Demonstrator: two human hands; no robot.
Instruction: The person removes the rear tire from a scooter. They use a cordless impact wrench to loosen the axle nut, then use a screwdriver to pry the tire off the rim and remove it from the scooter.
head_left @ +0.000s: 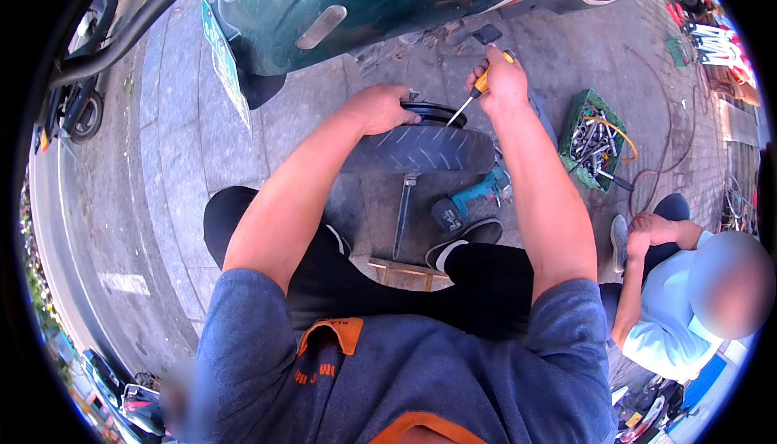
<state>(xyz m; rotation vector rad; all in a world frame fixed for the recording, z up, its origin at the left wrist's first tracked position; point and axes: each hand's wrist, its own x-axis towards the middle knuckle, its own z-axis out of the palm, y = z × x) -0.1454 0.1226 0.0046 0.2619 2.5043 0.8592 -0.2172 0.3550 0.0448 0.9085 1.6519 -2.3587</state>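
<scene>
A small scooter wheel with a black tyre [417, 151] stands upright in front of me, its dark rim [437, 112] showing above the tread. My left hand [384, 110] is closed on the wheel's upper left, with fingers at the rim. In my right hand [505, 84] is a screwdriver [483, 82] with a yellow and black handle. Its shaft slants down to the left, and the tip meets the wheel between rim and tyre; the exact contact is hidden. Below the tyre, a long metal bar [401, 219] lies close to a teal cordless power tool [477, 193].
A dark green scooter body [348, 19] overhangs the far side, its licence plate [225, 63] at left. To the right, a green crate [609, 178] holds many metal tools beside a red hose [665, 140]. Another person [660, 322] sits at the lower right. A wooden stool [405, 267] shows beneath me.
</scene>
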